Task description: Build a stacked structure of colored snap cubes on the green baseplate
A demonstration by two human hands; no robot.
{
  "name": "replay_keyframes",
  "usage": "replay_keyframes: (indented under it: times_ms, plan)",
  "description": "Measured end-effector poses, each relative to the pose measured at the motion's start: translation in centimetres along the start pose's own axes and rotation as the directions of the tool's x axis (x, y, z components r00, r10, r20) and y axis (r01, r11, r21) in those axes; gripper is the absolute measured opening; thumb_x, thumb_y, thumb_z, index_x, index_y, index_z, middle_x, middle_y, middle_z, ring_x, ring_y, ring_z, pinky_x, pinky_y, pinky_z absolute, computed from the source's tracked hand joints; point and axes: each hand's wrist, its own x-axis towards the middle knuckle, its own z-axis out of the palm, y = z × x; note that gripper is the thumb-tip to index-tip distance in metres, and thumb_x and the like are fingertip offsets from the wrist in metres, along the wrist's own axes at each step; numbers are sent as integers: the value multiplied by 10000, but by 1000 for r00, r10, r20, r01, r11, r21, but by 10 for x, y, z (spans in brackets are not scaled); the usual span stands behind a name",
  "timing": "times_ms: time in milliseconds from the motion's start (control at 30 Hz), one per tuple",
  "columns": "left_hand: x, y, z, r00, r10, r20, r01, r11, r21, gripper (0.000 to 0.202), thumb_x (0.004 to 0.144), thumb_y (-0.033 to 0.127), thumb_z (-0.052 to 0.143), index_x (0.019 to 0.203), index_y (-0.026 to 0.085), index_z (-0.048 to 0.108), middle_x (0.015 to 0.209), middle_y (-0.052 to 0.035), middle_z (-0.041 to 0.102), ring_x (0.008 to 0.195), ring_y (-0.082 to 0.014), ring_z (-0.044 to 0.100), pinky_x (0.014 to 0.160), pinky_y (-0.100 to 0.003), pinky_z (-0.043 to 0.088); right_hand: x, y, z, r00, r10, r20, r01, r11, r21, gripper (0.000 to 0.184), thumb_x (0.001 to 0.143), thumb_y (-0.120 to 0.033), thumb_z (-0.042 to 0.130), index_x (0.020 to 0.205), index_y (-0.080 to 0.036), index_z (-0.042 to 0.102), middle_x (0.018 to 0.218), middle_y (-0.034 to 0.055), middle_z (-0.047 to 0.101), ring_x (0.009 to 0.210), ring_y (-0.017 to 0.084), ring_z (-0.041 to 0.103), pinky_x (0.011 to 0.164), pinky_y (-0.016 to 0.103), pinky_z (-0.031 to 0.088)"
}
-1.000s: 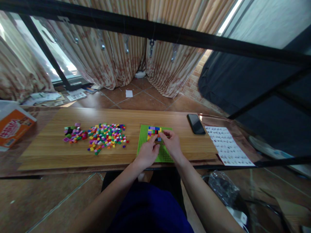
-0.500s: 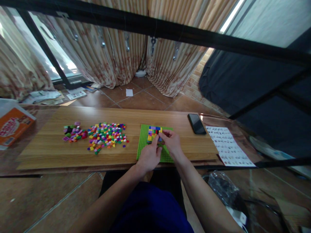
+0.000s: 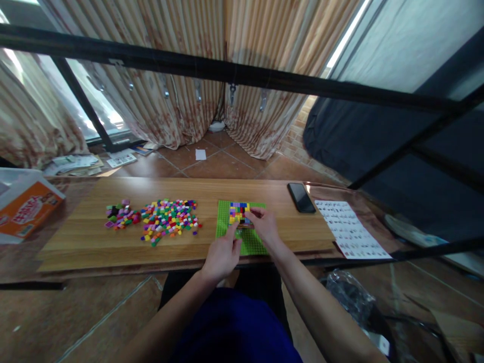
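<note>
A green baseplate (image 3: 225, 227) lies on the wooden board (image 3: 189, 187), with a patch of coloured bricks (image 3: 239, 209) on its far half. My right hand (image 3: 263, 224) rests on the plate, its fingertips pinched at the near edge of that patch; what they hold is too small to see. My left hand (image 3: 222, 253) hovers over the plate's near left corner, index finger stretched toward the patch, the other fingers curled. A heap of loose coloured bricks (image 3: 169, 218) lies to the left, with a smaller heap (image 3: 120, 215) beyond it.
A black phone (image 3: 301, 197) lies at the board's far right, next to a printed sheet (image 3: 350, 229). An orange and white box (image 3: 26, 209) stands at far left. Black frame bars cross overhead. A plastic bag (image 3: 350, 297) sits on the floor at right.
My left hand has drawn back toward me from the brick patch to the plate's near edge. My right hand stays at the patch. The view has tilted slightly.
</note>
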Motion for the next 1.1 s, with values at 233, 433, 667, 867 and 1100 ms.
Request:
replay_keyframes:
  times_ms: [233, 433, 667, 867, 1100]
  plan:
    - [-28, -48, -8, 988, -120, -102, 112, 990, -82, 463, 898, 236, 439, 1351, 144, 441, 897, -62, 706, 765, -191, 665, 721, -306, 469, -35, 9, -23, 989, -95, -115, 76, 984, -160, 499, 747, -560, 604, 1001, -133, 651, 904, 91, 694, 758, 195, 626, 641, 309, 504]
    - [-35, -66, -8, 979, -134, -157, 105, 979, -176, 443, 887, 248, 445, 1316, 140, 467, 825, -35, 684, 732, -176, 641, 710, -302, 484, -74, 28, -10, 943, -328, 64, 299, 745, -597, 537, 820, -519, 576, 1186, -126, 598, 1093, 164, 653, 1003, 292, 587, 890, 446, 451]
    - [-37, -78, -20, 960, -160, -231, 106, 968, -226, 405, 871, 242, 453, 1260, 150, 516, 813, -31, 669, 711, -161, 637, 707, -290, 499, -89, 45, 5, 870, -435, 230, 431, 446, -784, 640, 803, -538, 607, 1299, -143, 519, 1272, 181, 563, 1153, 359, 480, 941, 501, 382]
    - [-38, -90, -35, 938, -209, -276, 156, 967, -203, 346, 863, 266, 464, 1168, 156, 584, 885, -62, 703, 758, -182, 665, 752, -325, 528, -60, 47, -34, 811, -395, 432, 579, 437, -689, 532, 803, -462, 632, 1257, -192, 567, 1326, 136, 548, 1212, 316, 481, 1004, 493, 381]
    - [-35, -95, -33, 928, -196, -316, 133, 968, -211, 316, 857, 271, 481, 1123, 176, 621, 884, -56, 718, 772, -184, 681, 754, -314, 543, -9, 29, -81, 718, -283, 636, 683, 466, -563, 432, 711, -176, 608, 1138, -210, 665, 1319, 104, 583, 1228, 274, 523, 1051, 492, 382]
